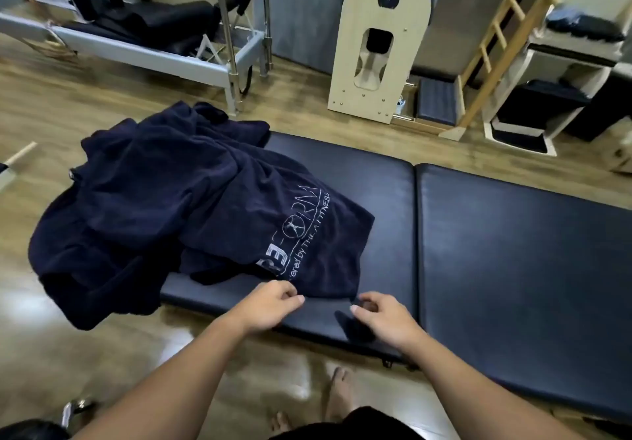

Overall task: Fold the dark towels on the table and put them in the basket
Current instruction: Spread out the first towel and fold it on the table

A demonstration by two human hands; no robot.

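A heap of dark navy towels point(143, 207) lies on the left end of the black padded table point(513, 251) and hangs over its left edge. The top towel point(273, 234) carries white printed lettering and reaches toward the near edge. My left hand point(266, 306) pinches the near hem of this towel between thumb and fingers. My right hand point(383, 316) has its fingers curled at the towel's near right corner, just at the table's front edge; whether it grips the cloth is hard to tell. No basket is in view.
The table's right half is bare black padding with a seam point(415, 234) down the middle. Beyond it stand a grey exercise machine point(154, 39), a wooden barrel frame point(379, 42) and a wooden ladder point(496, 46). Wood floor surrounds the table. My bare feet point(338, 395) stand below.
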